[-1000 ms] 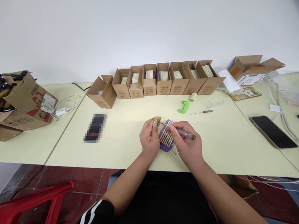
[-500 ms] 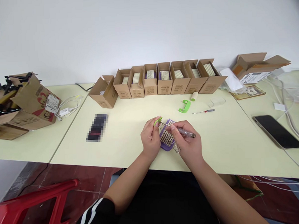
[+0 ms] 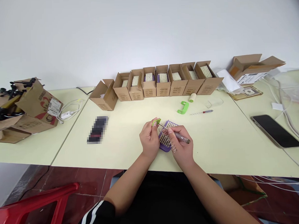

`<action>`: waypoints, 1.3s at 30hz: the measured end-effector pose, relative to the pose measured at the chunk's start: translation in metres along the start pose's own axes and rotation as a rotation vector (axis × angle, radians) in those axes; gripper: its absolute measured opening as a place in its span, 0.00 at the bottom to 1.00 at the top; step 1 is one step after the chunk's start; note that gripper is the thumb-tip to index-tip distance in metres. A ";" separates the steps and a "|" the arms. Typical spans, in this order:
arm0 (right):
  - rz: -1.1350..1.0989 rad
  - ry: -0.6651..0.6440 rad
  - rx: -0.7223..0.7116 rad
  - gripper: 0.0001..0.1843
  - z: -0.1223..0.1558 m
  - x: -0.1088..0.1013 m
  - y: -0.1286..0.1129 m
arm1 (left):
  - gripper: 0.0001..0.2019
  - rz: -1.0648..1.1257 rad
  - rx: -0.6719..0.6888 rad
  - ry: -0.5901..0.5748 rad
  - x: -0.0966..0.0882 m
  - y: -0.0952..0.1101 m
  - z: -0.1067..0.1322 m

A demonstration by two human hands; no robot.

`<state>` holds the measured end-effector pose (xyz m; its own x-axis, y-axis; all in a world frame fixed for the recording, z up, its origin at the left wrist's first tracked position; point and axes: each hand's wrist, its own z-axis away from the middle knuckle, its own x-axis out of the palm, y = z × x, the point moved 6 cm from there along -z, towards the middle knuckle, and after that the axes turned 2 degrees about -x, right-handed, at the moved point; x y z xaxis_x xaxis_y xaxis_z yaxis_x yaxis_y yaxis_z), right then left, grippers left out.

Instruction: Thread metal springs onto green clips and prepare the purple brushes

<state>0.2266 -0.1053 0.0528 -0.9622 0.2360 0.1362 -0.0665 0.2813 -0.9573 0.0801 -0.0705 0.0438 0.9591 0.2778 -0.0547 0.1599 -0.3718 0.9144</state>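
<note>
Small green piece (image 3: pixel 156 122): being held up, tilting, just left of the tray's far end.
Screwdriver (image 3: pixel 181 137): slanting, its 1 translucent handle angling down rightward, its thin shaft pointing at the green piece.
Wire coil (image 3: pixel 174 150): dangling in silvery loops before the tray.
Purple tray (image 3: pixel 165 149): lying lengthwise, bearing rows of small pegs (image 3: pixel 164 141).

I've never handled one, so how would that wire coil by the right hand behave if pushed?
The coil would probably flex rather than stay stiff, since its wire looks thin and its loops open. It's likely light for its size, being mostly gaps. It might also snag on the held screwdriver, whose shaft lies close by.
</note>
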 end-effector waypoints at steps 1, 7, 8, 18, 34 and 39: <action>-0.006 0.004 -0.001 0.07 0.000 0.000 0.001 | 0.17 0.011 -0.009 0.003 0.000 0.000 0.000; -0.101 0.030 0.053 0.09 -0.003 -0.005 0.010 | 0.18 0.118 -0.089 0.019 0.003 -0.004 0.000; -0.116 0.027 0.071 0.10 -0.003 -0.005 0.012 | 0.18 0.130 -0.097 0.020 0.003 -0.004 0.000; -0.184 -0.010 0.149 0.15 -0.006 -0.004 0.018 | 0.18 0.249 -0.162 0.055 0.006 -0.001 -0.002; -0.496 0.019 0.330 0.15 -0.007 0.010 0.021 | 0.17 0.143 -0.072 0.055 0.009 0.009 -0.004; -0.496 -0.001 0.345 0.16 -0.007 0.011 0.022 | 0.18 0.231 -0.137 0.088 0.010 0.004 -0.005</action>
<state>0.2165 -0.0903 0.0353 -0.7949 0.1525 0.5873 -0.5889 0.0393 -0.8073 0.0888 -0.0645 0.0486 0.9414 0.2776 0.1914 -0.0997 -0.3131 0.9445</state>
